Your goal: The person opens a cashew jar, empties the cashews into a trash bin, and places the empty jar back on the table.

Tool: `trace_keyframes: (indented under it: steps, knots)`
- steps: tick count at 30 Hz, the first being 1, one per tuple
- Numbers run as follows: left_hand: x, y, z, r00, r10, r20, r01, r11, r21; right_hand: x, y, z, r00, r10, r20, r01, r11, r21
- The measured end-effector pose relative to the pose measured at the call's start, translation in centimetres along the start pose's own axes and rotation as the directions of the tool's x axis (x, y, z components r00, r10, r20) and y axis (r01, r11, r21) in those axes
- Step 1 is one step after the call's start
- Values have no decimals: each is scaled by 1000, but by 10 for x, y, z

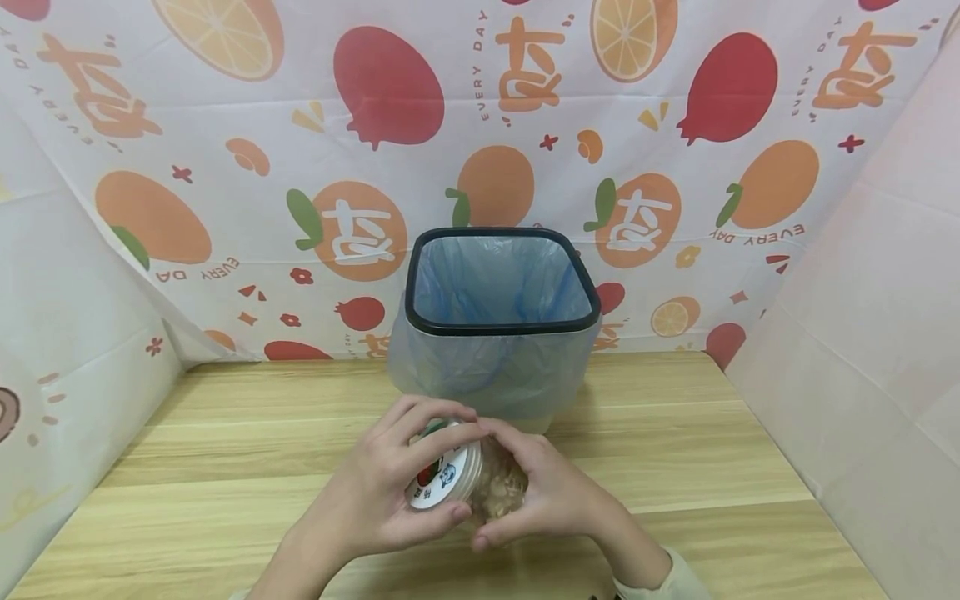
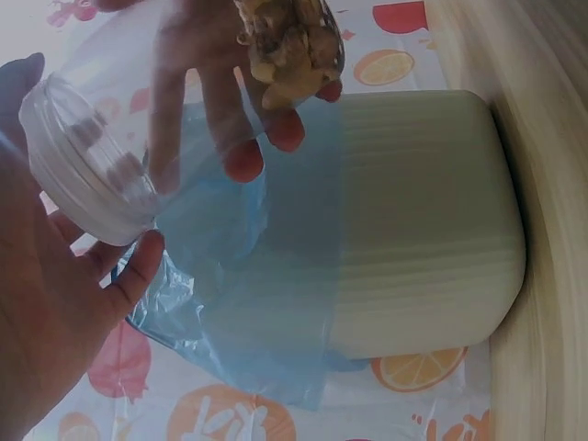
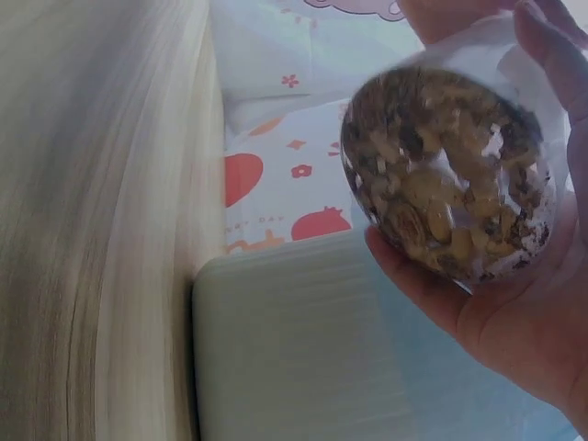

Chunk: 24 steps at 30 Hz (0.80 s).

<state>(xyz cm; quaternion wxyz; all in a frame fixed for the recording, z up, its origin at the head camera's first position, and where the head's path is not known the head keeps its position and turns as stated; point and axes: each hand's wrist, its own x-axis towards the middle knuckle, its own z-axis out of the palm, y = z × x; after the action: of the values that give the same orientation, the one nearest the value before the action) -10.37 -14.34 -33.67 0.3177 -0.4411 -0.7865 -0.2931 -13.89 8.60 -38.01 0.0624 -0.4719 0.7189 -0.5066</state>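
Both hands hold a clear plastic jar (image 1: pixel 501 483) tilted on its side just in front of the bin. My left hand (image 1: pixel 386 479) grips the jar's lid (image 1: pixel 444 477), a clear-edged cap with a white, red and green printed label. Round the body of the jar curls my right hand (image 1: pixel 555 492), thumb below and fingers over the top. In the right wrist view, brown and tan nut-like pieces (image 3: pixel 441 175) show through the jar's bottom. The left wrist view shows the lid end (image 2: pixel 87 165) between the left thumb and fingers, with the lid seated on the jar.
A pale bin (image 2: pixel 423 220) with a black rim (image 1: pixel 502 329) and a bluish plastic bag (image 1: pixel 487 367) over its edge stands at the back of the wooden table (image 1: pixel 247 467). Fruit-printed cloth (image 1: pixel 285 158) hangs behind it, with pale cloth on both sides.
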Motion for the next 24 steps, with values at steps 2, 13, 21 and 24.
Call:
trace_keyframes:
  steps: [2,13,21,24]
  knots:
    - [-1,1,-1,1000,3,18,-3,1000,-10,0,0,-2,1000,2,24,-2,1000,29]
    - [2,6,-2,999,48,3,-48,997,-55,1,-2,-3,992,-91,86,78,986,144]
    - [2,3,1,999,37,-32,-38,999,-23,0,-4,-1,999,-45,31,43,997,68]
    - [1,2,2,999,6,-33,-6,1000,-4,1,-5,1,1000,-13,1,13,1000,19]
